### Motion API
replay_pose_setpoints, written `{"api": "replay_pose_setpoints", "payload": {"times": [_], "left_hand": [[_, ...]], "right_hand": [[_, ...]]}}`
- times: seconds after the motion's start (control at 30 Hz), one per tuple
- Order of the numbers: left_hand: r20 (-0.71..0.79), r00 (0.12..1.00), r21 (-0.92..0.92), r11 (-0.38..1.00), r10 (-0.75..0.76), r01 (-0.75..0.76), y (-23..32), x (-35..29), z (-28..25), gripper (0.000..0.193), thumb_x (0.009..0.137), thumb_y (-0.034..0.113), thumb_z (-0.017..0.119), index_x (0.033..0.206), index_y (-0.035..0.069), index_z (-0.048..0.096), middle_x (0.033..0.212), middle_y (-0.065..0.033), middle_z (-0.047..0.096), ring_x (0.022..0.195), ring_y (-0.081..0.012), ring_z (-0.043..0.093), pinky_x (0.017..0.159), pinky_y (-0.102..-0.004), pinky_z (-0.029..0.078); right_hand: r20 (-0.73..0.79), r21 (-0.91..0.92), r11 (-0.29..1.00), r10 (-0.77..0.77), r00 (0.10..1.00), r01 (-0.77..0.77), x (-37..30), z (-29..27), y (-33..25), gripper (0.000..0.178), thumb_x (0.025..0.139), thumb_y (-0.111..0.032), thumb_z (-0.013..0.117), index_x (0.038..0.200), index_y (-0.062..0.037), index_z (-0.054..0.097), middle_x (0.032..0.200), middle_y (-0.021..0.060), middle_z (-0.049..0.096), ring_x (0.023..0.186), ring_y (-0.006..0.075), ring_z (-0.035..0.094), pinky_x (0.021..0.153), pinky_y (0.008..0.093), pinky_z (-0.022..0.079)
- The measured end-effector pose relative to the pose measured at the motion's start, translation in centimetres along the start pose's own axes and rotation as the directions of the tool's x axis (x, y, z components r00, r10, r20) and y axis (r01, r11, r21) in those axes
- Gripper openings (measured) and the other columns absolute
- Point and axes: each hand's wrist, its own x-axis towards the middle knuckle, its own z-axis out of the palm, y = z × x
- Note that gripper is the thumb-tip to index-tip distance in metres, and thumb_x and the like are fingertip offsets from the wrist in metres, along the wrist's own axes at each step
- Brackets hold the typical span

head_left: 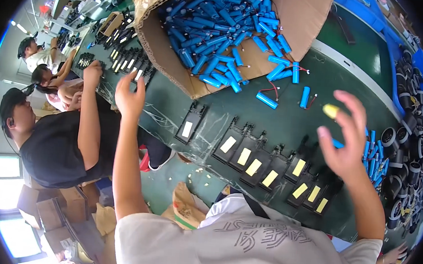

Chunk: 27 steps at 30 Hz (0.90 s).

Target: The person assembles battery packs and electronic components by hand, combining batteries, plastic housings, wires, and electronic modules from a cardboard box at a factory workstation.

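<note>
My left hand (129, 97) is raised at the left, beside a cluster of black plastic cases (123, 61) with pale strips; its thumb and fingers are apart and nothing shows between them. My right hand (344, 139) hovers over the table at the right, fingers spread, a yellow cover (330, 111) on one fingertip. Between the hands, a single black case (191, 123) with a white strip lies on the table. Nearer me is a row of similar cases (252, 167) with pale yellow strips. Loose blue cylindrical batteries (266, 100) with thin red leads lie left of my right hand.
A tilted cardboard box (150, 54) spills many blue batteries (214, 29) onto the dark green table (164, 104). More batteries (377, 161) and black-and-grey round parts (401, 165) line the right side. A person in black (66, 139) works at my left, others beyond.
</note>
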Motion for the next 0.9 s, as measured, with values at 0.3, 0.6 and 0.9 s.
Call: {"api": "replay_pose_setpoints", "payload": {"times": [0.3, 0.6, 0.9], "left_hand": [[0.596, 0.725, 0.346, 0.925, -0.344, 0.155, -10.9, 6.6, 6.1, 0.076, 0.078, 0.077, 0.040, 0.144, 0.040, 0.029, 0.155, -0.0101, 0.015, 0.140, -0.0456, 0.008, 0.102, -0.0713, 0.003], [0.592, 0.782, 0.285, 0.958, -0.195, 0.023, 0.6, -1.7, 3.2, 0.074, 0.083, 0.068, 0.047, 0.145, 0.030, 0.031, 0.154, -0.0130, 0.018, 0.140, -0.0445, 0.013, 0.103, -0.0698, 0.004], [0.615, 0.753, 0.150, 0.903, 0.233, -0.402, -0.7, -5.8, 3.5, 0.049, 0.092, 0.037, 0.054, 0.130, 0.007, 0.050, 0.139, -0.0193, 0.043, 0.132, -0.0360, 0.034, 0.110, -0.0405, 0.024]], "right_hand": [[0.206, -0.013, 0.992, -0.123, 0.971, 0.129, -0.5, 2.9, -4.5, 0.032, 0.063, -0.010, 0.074, 0.091, -0.0045, 0.059, 0.124, 0.0170, 0.051, 0.112, 0.0376, 0.051, 0.095, 0.0555, 0.037], [0.167, 0.013, 0.998, 0.053, 0.985, -0.056, -2.0, 2.6, -3.5, 0.034, 0.066, -0.006, 0.073, 0.097, -0.0032, 0.059, 0.124, 0.0174, 0.051, 0.112, 0.0386, 0.050, 0.092, 0.0486, 0.040], [0.013, -0.042, 0.984, 0.171, 0.985, -0.170, -7.9, -6.2, -2.1, 0.035, 0.069, -0.003, 0.075, 0.101, -0.0032, 0.060, 0.124, 0.0154, 0.051, 0.108, 0.0336, 0.053, 0.088, 0.0406, 0.046]]}}
